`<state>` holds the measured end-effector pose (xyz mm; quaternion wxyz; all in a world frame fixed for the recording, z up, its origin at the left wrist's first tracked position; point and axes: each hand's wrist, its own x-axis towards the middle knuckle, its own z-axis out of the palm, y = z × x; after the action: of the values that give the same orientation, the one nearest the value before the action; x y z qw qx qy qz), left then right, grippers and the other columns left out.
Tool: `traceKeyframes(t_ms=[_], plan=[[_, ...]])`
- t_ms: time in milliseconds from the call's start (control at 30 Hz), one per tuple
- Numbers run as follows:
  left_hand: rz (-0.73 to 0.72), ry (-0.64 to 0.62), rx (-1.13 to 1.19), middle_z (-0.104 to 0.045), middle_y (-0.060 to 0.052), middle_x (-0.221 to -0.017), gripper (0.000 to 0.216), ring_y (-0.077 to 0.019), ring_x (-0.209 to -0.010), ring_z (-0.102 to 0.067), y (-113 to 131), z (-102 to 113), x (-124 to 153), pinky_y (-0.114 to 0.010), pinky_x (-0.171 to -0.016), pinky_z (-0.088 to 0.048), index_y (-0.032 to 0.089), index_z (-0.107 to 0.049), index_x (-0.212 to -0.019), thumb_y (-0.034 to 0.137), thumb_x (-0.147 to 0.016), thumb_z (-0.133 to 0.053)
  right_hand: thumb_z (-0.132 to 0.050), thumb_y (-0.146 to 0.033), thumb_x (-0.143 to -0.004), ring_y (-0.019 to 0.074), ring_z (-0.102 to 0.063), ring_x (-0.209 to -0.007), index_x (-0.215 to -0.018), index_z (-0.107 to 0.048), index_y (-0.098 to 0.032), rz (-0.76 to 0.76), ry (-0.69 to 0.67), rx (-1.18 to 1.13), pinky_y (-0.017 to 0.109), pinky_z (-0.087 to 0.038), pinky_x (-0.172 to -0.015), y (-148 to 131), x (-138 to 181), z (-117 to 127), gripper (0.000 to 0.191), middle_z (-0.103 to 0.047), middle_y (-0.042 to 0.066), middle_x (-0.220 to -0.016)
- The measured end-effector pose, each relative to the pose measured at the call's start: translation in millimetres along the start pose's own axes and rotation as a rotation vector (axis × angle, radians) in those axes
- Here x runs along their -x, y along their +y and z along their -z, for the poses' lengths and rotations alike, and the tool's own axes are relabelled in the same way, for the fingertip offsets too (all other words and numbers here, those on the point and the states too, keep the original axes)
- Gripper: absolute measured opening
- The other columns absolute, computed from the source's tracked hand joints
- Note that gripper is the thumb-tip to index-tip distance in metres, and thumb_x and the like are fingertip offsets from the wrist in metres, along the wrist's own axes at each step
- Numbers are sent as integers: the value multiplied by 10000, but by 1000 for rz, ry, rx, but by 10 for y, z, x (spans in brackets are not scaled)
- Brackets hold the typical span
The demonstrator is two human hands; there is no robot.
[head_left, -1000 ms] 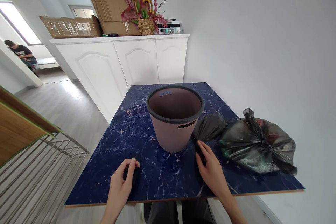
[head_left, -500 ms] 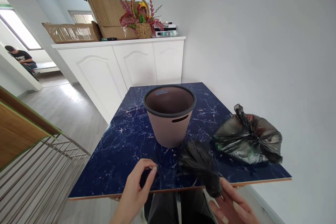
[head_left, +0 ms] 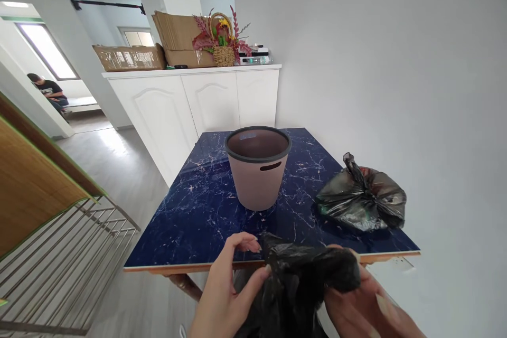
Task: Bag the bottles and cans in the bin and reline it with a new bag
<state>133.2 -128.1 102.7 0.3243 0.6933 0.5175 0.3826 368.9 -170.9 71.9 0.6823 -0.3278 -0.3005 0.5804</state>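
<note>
A crumpled black garbage bag [head_left: 297,269] hangs at the table's near edge, in front of my body. My right hand [head_left: 360,296] grips it from the right, with part of the bag bunched against the fingers. My left hand [head_left: 233,285] is at the bag's left side, thumb and fingers apart; its thumb tip is at the plastic, and I cannot tell whether it touches. Beyond both hands, a pinkish-brown trash can [head_left: 257,182] with a dark rim stands upright on the table, its visible inside bare. To the right lies a filled, knotted black bag [head_left: 362,195].
The blue marbled tabletop [head_left: 190,227] ends close to my hands. Behind it, a white cabinet [head_left: 214,97] carries cardboard boxes [head_left: 130,58] and a flower basket [head_left: 224,55]. A metal rack [head_left: 79,259] stands at left. A person [head_left: 49,90] sits in the far room.
My right hand has lifted the black bag off the tabletop and brought it nearer my body. My left hand has moved right to the bag. The view has shifted slightly.
</note>
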Motion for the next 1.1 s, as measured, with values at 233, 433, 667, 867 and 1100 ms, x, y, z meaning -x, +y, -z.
traceKeyframes(t_ms=[233,433,667,867,1100], plan=[[-81,76,38,-704,-101,-1086,469,-281,-965,-708,53,27,378,-393,-843,-631,301,-650,-1098,740,-972,-542,-795,-572,-835,170,-584,-591,-1005,-833,-297,72,-26,-199,369,-626,-656,-163,-104,-392,325,-789,81,-962],[-152,162,-170,-660,-140,-1313,652,-348,-1125,-698,-8,1,619,-452,-882,-645,315,-636,-1277,617,-752,-878,-790,-504,-864,214,-650,-807,-786,-760,-285,71,14,-285,313,-598,-599,-10,61,-415,234,-746,86,-961],[-51,212,-153,-778,-76,-1005,301,-260,-869,-742,-22,245,619,-360,-774,-647,278,-780,-1000,492,-1021,-569,-677,-477,-963,244,-709,-1023,-1050,-768,-307,152,109,-149,376,-639,-807,95,180,-148,212,-761,74,-1154],[-176,249,-250,-755,-16,-823,349,-201,-696,-676,360,568,265,-263,-627,-574,238,-772,-924,509,-1003,-566,-705,-429,-986,293,-678,-1269,-1484,-539,-333,299,187,339,477,-592,-1044,278,176,-59,534,-657,111,-1445],[-243,327,-288,-692,6,-768,388,-181,-696,-624,643,864,-79,-265,-698,-557,224,-727,-874,560,-977,-563,-776,-567,-906,338,-682,-1276,-1484,-571,-213,138,-1,686,484,-573,-1056,733,-69,139,709,-708,160,-1388]])
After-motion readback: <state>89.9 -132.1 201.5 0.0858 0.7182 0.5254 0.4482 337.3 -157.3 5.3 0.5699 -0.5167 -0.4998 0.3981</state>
